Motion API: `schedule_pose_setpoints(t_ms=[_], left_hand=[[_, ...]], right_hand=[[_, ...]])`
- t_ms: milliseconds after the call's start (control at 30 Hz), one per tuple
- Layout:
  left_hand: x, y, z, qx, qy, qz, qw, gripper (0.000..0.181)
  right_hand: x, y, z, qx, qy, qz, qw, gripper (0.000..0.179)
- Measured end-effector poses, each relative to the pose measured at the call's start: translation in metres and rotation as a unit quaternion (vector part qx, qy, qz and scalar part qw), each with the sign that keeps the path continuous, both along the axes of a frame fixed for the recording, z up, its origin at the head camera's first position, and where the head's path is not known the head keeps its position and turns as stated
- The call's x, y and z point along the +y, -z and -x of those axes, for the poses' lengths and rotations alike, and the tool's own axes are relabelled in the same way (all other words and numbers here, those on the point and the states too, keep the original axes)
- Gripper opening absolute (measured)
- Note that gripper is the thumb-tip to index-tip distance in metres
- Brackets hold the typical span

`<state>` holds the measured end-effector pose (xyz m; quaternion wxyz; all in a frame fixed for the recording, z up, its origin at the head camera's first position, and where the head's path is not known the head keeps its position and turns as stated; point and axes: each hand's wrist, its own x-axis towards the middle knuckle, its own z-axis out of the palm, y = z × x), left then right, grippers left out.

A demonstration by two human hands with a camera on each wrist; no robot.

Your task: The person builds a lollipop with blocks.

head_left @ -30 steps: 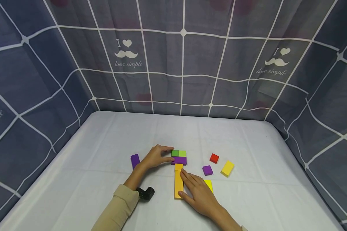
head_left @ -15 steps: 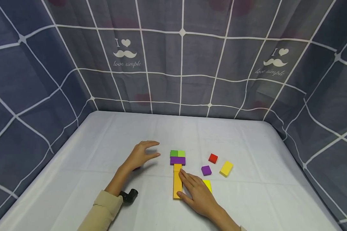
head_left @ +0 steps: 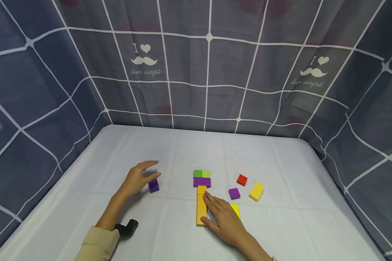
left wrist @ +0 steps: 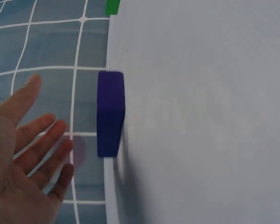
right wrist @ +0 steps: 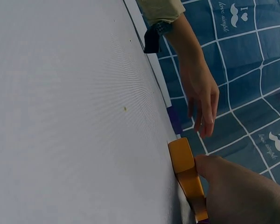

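Observation:
In the head view my left hand (head_left: 138, 179) is over the left of the table, thumb and fingers spread apart and holding nothing. Its thumb overlaps a purple block (head_left: 154, 186); the left wrist view shows that block (left wrist: 110, 114) standing apart from the fingers. My right hand (head_left: 224, 222) lies with straight fingers along the right side of a long orange block (head_left: 200, 212), thumb at its lower part. A small orange block (head_left: 201, 189) continues the line upward to a purple crosspiece block (head_left: 201, 182). Above that sit a green block (head_left: 197, 173) and a light green block (head_left: 206, 174).
Right of the row lie a red block (head_left: 242, 179), a small purple block (head_left: 234, 193) and a yellow block (head_left: 256, 191). Another yellow block (head_left: 236, 209) is partly hidden behind my right hand. A white cloth covers the table (head_left: 281, 224); grey checked curtains (head_left: 183, 98) enclose it.
My left hand has let go of the purple crosspiece at the row's top and moved left to the separate purple block. The right hand has stayed at the orange blocks.

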<state>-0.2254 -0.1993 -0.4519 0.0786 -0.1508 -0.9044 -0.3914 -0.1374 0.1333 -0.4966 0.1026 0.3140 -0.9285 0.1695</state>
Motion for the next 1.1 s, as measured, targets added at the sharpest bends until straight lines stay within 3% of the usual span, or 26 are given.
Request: schedule_pose_setpoints(t_ms=[300,467,867,1100], left_hand=[[-0.017,0.010,-0.012,0.004,0.027,0.023,0.9994,0.065],[-0.020,0.015,-0.016,-0.014,0.035,0.035,0.9987,0.075],[-0.026,0.026,-0.017,-0.012,0.035,0.067,0.9971,0.081],[-0.024,0.027,-0.016,-0.012,0.031,0.081,0.9962,0.078]], right_hand=[[0.001,0.000,0.000,0.000,0.001,0.002,1.0000,0.063],[0.001,0.000,0.000,0.003,0.001,0.005,1.0000,0.064],[0.000,-0.001,-0.001,0.001,0.000,0.006,1.0000,0.064],[0.001,-0.001,0.000,-0.005,-0.001,0.003,1.0000,0.065]])
